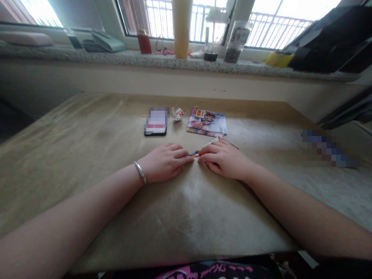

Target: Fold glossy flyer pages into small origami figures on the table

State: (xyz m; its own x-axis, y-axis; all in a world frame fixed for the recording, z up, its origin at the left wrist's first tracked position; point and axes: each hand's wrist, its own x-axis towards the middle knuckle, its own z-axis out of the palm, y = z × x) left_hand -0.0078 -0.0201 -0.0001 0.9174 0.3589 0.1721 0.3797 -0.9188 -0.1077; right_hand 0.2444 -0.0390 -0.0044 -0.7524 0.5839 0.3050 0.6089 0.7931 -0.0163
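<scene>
A printed paper sheet (215,140) in white with red and blue shows between and behind my hands on the table; most of it is covered by my fingers. My left hand (165,161), with a silver bangle (140,173) at the wrist, presses its fingertips together on the paper's left end. Close beside it, my right hand (222,158) has its fingers bent down over the paper's right part. The fingertips of both hands almost meet. Just beyond the right hand lies a small stack of glossy printed leaflets (207,122).
Farther back on the table (110,128) are a phone (157,122) and a crumpled white-and-red paper (178,114). A blurred flat item (328,149) lies at the right edge. Jars, a tall yellow cylinder (182,29) and a black bag (331,42) stand on the windowsill (110,58).
</scene>
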